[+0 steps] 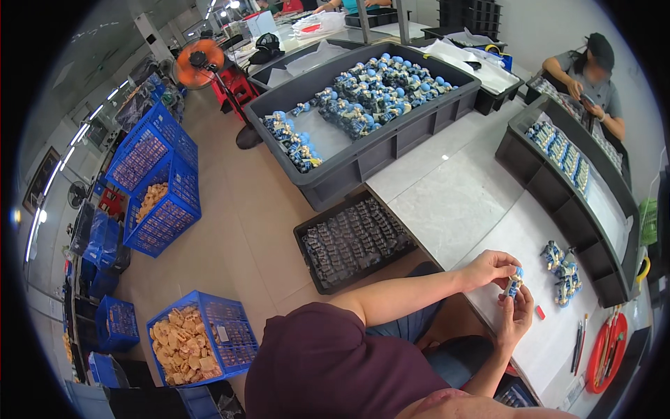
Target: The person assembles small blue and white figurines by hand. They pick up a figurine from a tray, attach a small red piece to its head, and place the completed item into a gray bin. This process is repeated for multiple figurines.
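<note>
Over the white worktop, both my hands hold one small blue-and-white figurine [514, 285] with a round light-blue head. The fingers of my left hand [492, 269] pinch it near the head. My right hand [515, 318] grips its lower part from below. A small red block [539, 312] lies just right of my right hand. Farther right, several similar figurines [567, 279] lie in a loose cluster on the worktop, most of them on their sides.
A large grey crate [328, 188] of figurines stands ahead. Another grey crate [558, 202] edges the right side. Brushes rest in a red tray [593, 377]. Below is a dark tray [307, 265]; blue baskets [230, 335] stand at left. A co-worker [593, 84] sits far right.
</note>
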